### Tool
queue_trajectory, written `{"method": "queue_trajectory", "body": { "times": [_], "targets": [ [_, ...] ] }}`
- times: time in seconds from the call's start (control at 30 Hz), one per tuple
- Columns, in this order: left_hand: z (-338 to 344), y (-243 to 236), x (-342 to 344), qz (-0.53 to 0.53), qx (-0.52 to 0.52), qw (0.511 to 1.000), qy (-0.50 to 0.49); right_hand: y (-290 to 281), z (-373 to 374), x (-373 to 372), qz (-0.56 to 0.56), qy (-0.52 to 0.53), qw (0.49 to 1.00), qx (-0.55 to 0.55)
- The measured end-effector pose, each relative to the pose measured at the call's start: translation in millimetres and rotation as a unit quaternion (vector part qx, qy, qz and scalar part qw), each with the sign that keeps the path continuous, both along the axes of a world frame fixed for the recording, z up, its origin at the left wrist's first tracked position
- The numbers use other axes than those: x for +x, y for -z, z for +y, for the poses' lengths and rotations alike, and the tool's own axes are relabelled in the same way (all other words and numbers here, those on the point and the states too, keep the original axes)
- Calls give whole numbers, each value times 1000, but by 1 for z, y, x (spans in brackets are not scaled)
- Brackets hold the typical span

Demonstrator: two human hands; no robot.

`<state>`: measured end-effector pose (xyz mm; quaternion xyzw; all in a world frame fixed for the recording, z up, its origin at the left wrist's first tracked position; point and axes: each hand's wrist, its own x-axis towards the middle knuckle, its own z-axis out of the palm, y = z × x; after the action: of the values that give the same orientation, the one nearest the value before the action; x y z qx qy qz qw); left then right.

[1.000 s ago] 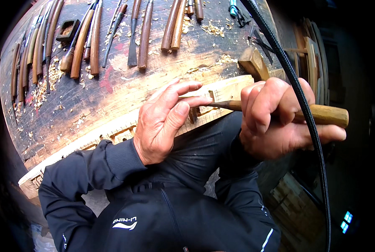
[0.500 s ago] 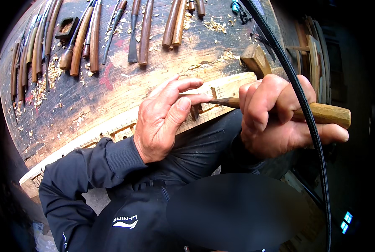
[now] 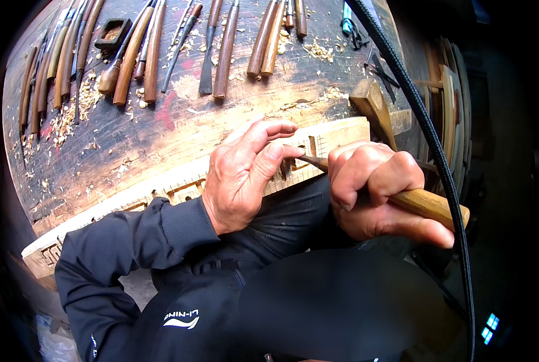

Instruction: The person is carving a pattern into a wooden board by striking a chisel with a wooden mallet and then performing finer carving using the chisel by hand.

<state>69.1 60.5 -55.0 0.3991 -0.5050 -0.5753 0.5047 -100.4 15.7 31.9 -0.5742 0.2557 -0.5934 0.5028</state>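
My right hand [image 3: 375, 193] is closed round the wooden handle of a carving chisel [image 3: 429, 208]. Its handle end sticks out past my palm, and the dark blade slants up and left toward a long pale wooden strip [image 3: 339, 134]. Pencil grid lines and cut-out slots cover that strip, which runs from lower left to upper right along the bench edge. Over the strip lies my left hand [image 3: 242, 172], fingers stretched out and slightly bent. Its index fingertip touches the blade near the tip, with the thumb alongside. The blade's very tip is hidden at the fingertip.
Several chisels and gouges [image 3: 224, 57] with wooden handles lie along the back of the dark workbench [image 3: 179, 133], among wood shavings. A small dark square box [image 3: 113, 34] sits among them. A wooden mallet [image 3: 372, 105] stands beyond the strip's right end. A black braided cable [image 3: 429, 130] crosses the right side.
My right hand has moved left and tipped the chisel, so its handle end sits lower and the blade slopes more steeply. The left hand stays by the blade. The whole view has shifted slightly.
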Motion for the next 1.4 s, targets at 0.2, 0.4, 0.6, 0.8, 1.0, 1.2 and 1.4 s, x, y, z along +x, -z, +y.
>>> {"method": "queue_trajectory", "body": {
  "times": [0.2, 0.4, 0.6, 0.8, 1.0, 1.2, 1.4],
  "targets": [
    [-2, -3, 3, 2, -16, 1000, 16, -23, -14, -8, -9, -29, 996, -88],
    [-4, 1, 5, -20, -29, 999, 31, -29, -20, -11, 11, -41, 999, -11],
    [-1, -7, -3, -3, 1, 1000, -3, -28, -24, -7, 4, -36, 999, 41],
    [-2, -6, -2, -19, -20, 999, -23, -23, -25, -3, -10, -33, 998, 61],
    [-6, -6, -2, -47, -67, 996, -41, -24, -26, -5, -7, -53, 997, 59],
    [-6, -6, -1, -37, -56, 997, -43, -25, -20, 3, 26, 4, 997, 74],
    [-3, 3, -8, 6, -34, 997, -64, -11, -14, 1, 45, -17, 998, 30]
  ]
}}
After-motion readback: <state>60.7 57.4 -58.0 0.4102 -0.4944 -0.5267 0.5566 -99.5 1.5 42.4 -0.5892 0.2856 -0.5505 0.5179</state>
